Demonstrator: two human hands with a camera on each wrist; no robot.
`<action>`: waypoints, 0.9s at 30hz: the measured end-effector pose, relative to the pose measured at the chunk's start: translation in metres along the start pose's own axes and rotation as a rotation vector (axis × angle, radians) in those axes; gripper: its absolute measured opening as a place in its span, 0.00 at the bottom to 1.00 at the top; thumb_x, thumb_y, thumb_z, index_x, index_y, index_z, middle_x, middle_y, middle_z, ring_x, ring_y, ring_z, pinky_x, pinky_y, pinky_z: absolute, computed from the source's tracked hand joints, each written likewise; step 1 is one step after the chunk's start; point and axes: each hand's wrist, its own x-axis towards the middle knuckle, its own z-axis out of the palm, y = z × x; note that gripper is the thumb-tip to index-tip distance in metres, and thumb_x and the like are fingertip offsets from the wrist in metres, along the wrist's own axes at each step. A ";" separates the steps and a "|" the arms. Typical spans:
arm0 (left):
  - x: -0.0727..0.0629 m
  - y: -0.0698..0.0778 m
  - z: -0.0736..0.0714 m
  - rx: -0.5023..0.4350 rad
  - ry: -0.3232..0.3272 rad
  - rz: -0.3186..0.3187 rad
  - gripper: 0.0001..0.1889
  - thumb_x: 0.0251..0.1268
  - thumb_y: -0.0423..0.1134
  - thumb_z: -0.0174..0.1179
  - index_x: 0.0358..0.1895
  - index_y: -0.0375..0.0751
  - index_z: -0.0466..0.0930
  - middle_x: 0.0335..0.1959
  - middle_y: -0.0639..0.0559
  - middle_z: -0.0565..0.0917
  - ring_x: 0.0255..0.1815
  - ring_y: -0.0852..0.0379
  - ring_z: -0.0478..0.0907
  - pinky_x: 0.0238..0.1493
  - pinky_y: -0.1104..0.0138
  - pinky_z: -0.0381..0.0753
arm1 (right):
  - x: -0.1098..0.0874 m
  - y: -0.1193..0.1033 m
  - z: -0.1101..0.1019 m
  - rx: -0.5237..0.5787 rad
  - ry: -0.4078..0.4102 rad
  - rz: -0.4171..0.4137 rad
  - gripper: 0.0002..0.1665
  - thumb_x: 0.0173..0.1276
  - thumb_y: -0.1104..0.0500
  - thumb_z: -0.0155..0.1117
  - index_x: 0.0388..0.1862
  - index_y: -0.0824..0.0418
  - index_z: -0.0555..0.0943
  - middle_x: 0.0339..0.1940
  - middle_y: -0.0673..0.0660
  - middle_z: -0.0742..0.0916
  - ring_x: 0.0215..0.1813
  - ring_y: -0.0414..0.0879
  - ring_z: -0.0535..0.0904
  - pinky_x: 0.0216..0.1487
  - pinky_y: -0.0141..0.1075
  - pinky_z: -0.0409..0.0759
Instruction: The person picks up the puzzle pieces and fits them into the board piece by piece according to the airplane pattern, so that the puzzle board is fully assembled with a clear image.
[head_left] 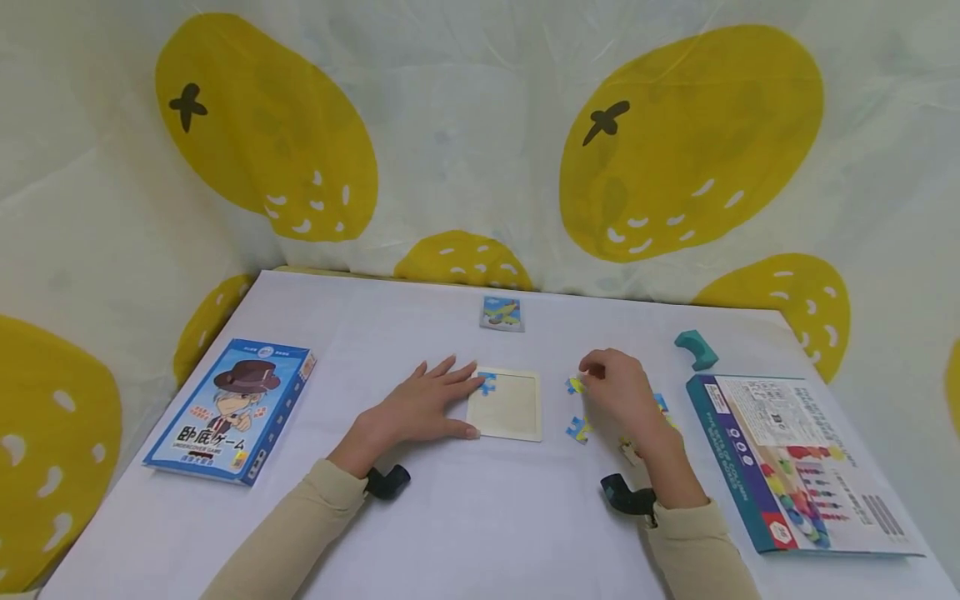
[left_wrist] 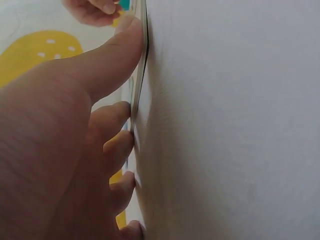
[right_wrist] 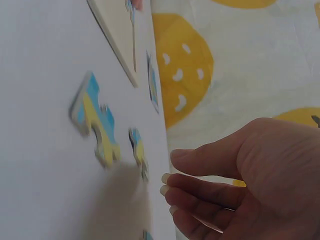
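Note:
A square wooden puzzle tray [head_left: 513, 411] lies on the white table, with a blue jigsaw piece [head_left: 488, 385] in its far left corner. My left hand [head_left: 427, 404] rests with spread fingers at the tray's left side, fingertips over that corner and the thumb on the near left edge. Over on the right, my right hand [head_left: 621, 390] hovers beside a yellow-and-blue piece [head_left: 574, 385], its fingers loosely bent. The right wrist view shows a gap between thumb and fingers, with nothing held. Another piece [head_left: 577, 430] lies nearer me; more are partly hidden under the right hand.
A small airplane picture card [head_left: 502, 314] lies beyond the tray. At the left is a blue card game box [head_left: 232, 408]. On the right sit a teal curved block [head_left: 697, 349] and a large flat toy box [head_left: 802, 467]. A patterned cloth [head_left: 465, 150] hangs behind the table.

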 end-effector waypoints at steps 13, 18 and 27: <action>0.000 -0.001 0.000 0.017 -0.011 0.005 0.47 0.59 0.73 0.56 0.79 0.63 0.51 0.82 0.63 0.50 0.84 0.49 0.41 0.79 0.41 0.44 | -0.007 0.033 -0.028 -0.018 -0.084 0.121 0.22 0.69 0.63 0.61 0.61 0.64 0.78 0.63 0.70 0.77 0.62 0.66 0.72 0.63 0.61 0.74; -0.001 0.001 0.000 0.003 -0.018 0.002 0.46 0.59 0.72 0.57 0.79 0.63 0.52 0.82 0.62 0.51 0.84 0.48 0.42 0.79 0.40 0.44 | -0.006 0.044 -0.026 -0.093 -0.136 0.120 0.23 0.65 0.66 0.62 0.60 0.65 0.79 0.59 0.70 0.78 0.56 0.64 0.74 0.61 0.61 0.76; -0.001 0.001 0.000 0.008 -0.005 0.000 0.47 0.59 0.73 0.57 0.79 0.63 0.52 0.82 0.63 0.51 0.84 0.49 0.42 0.79 0.40 0.44 | -0.004 0.053 -0.026 -0.074 -0.144 0.114 0.21 0.63 0.67 0.62 0.57 0.63 0.80 0.52 0.67 0.78 0.50 0.60 0.73 0.55 0.55 0.79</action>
